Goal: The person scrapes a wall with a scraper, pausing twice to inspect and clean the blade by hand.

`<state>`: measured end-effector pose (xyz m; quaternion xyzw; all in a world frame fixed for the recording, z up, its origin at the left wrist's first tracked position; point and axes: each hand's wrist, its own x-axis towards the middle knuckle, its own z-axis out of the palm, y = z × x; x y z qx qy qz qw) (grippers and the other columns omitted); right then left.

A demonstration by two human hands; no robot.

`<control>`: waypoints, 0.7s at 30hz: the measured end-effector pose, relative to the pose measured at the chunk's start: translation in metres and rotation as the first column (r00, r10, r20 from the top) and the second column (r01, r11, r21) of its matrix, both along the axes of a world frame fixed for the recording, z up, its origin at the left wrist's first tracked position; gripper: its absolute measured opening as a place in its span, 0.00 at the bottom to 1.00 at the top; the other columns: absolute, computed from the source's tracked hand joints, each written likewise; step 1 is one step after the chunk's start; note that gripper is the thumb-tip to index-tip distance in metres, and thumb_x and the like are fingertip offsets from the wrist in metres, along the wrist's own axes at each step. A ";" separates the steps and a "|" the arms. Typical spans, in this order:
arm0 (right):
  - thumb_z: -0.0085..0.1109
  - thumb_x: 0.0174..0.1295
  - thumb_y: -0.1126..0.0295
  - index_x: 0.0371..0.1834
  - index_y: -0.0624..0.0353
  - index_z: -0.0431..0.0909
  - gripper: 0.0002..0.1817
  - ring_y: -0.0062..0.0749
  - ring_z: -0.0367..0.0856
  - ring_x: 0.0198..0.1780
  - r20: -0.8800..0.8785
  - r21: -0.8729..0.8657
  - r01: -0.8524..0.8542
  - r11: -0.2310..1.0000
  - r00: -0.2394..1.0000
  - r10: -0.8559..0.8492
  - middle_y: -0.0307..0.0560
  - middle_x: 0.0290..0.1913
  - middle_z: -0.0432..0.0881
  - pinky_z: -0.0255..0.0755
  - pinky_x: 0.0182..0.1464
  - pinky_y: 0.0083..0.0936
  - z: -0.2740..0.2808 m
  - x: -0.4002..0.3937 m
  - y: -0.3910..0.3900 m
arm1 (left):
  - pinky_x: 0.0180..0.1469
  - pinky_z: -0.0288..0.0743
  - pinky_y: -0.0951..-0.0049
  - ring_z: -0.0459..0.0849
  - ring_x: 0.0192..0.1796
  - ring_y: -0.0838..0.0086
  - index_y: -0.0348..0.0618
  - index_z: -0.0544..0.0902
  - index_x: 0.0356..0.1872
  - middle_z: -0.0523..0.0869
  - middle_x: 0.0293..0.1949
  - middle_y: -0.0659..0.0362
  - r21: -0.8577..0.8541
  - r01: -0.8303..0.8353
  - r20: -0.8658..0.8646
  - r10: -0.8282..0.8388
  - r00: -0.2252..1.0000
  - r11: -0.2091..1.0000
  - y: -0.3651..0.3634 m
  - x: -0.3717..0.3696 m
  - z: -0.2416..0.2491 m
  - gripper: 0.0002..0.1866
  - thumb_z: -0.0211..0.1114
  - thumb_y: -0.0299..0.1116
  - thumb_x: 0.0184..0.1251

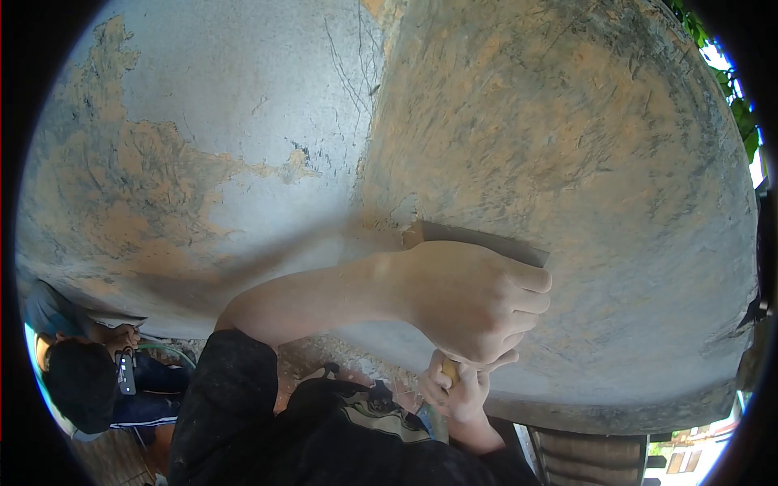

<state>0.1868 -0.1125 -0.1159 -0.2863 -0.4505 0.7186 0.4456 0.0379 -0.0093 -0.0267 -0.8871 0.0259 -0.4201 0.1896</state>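
A broad flat-bladed scraper [490,241] lies with its blade against the wall [527,146]. My left hand [478,300] reaches across from the left, back of the hand toward me and fingers curled; it hides the middle of the tool. Below it, my right hand [460,393] is wrapped round a yellowish wooden handle [450,371]. How the handle joins the blade is hidden behind my left hand. Around the blade the wall shows scratched tan and grey patches. Pale, cracked paint [275,97] covers the part to the upper left.
Another person [89,377] crouches at the lower left by the wall, near a dark device [126,373] and a green hose [166,348]. Paint flakes and rubble [348,356] cover the floor below the wall. Green leaves [741,117] show at the upper right edge.
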 end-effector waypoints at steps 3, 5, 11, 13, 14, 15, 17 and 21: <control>0.42 0.71 0.47 0.24 0.62 0.63 0.28 0.18 0.52 0.08 0.018 -0.010 0.060 0.998 0.998 -0.060 0.36 0.14 0.57 0.43 0.09 0.17 -0.011 0.002 -0.007 | 0.44 0.68 0.75 0.75 0.31 0.75 0.45 0.75 0.12 0.74 0.19 0.67 0.002 -0.003 -0.048 0.004 0.999 1.000 -0.003 0.000 -0.003 0.13 0.65 0.36 0.49; 0.42 0.71 0.48 0.26 0.63 0.63 0.27 0.18 0.52 0.08 -0.010 0.006 0.023 1.000 1.000 -0.023 0.36 0.14 0.57 0.43 0.09 0.17 -0.011 0.006 0.001 | 0.45 0.68 0.75 0.75 0.31 0.75 0.45 0.75 0.12 0.74 0.19 0.67 0.006 -0.005 -0.079 0.006 0.997 1.000 -0.002 0.001 -0.004 0.13 0.65 0.36 0.50; 0.42 0.72 0.53 0.41 0.64 0.64 0.20 0.18 0.53 0.08 0.372 0.282 0.087 0.956 0.908 -0.192 0.39 0.17 0.61 0.46 0.08 0.16 -0.032 0.010 -0.013 | 0.42 0.67 0.76 0.75 0.30 0.75 0.46 0.75 0.11 0.75 0.18 0.67 0.011 0.031 -0.038 -0.030 0.999 0.999 -0.004 -0.002 -0.004 0.14 0.64 0.37 0.51; 0.42 0.72 0.53 0.37 0.64 0.65 0.21 0.19 0.53 0.08 -0.027 0.014 0.150 0.989 0.988 -0.150 0.38 0.16 0.60 0.47 0.09 0.16 -0.024 -0.002 -0.010 | 0.41 0.67 0.76 0.75 0.30 0.75 0.46 0.75 0.11 0.75 0.18 0.67 -0.012 -0.020 -0.119 0.018 0.993 1.000 -0.004 0.000 -0.009 0.14 0.64 0.37 0.52; 0.42 0.72 0.53 0.37 0.64 0.65 0.21 0.19 0.53 0.08 -0.028 0.014 0.161 0.987 0.987 -0.161 0.38 0.16 0.60 0.47 0.09 0.16 -0.022 -0.002 -0.005 | 0.41 0.67 0.76 0.75 0.30 0.75 0.46 0.75 0.11 0.75 0.18 0.67 -0.012 -0.009 -0.120 0.007 0.993 1.000 -0.002 0.000 -0.007 0.14 0.64 0.37 0.52; 0.41 0.72 0.52 0.34 0.64 0.65 0.22 0.19 0.53 0.08 -0.023 0.042 0.086 0.995 0.996 -0.085 0.38 0.15 0.60 0.46 0.09 0.16 -0.019 0.002 0.004 | 0.41 0.67 0.76 0.75 0.30 0.75 0.46 0.75 0.11 0.75 0.18 0.67 0.028 -0.009 -0.061 0.011 0.998 1.000 0.002 -0.002 0.000 0.14 0.64 0.37 0.52; 0.41 0.72 0.52 0.31 0.64 0.65 0.23 0.20 0.53 0.08 -0.020 0.051 0.020 0.998 1.000 -0.019 0.37 0.15 0.59 0.46 0.09 0.16 -0.025 0.004 0.002 | 0.41 0.67 0.76 0.75 0.30 0.75 0.46 0.75 0.11 0.75 0.17 0.67 0.051 -0.004 -0.006 0.004 1.000 0.999 0.001 -0.002 -0.001 0.14 0.64 0.37 0.52; 0.42 0.71 0.49 0.21 0.61 0.63 0.27 0.20 0.53 0.08 0.354 0.284 0.068 0.956 0.920 -0.170 0.35 0.13 0.57 0.45 0.10 0.18 -0.048 0.007 -0.007 | 0.40 0.66 0.76 0.74 0.29 0.75 0.46 0.74 0.10 0.73 0.16 0.67 0.049 0.006 -0.062 -0.003 0.998 0.999 -0.001 -0.003 -0.015 0.14 0.63 0.35 0.52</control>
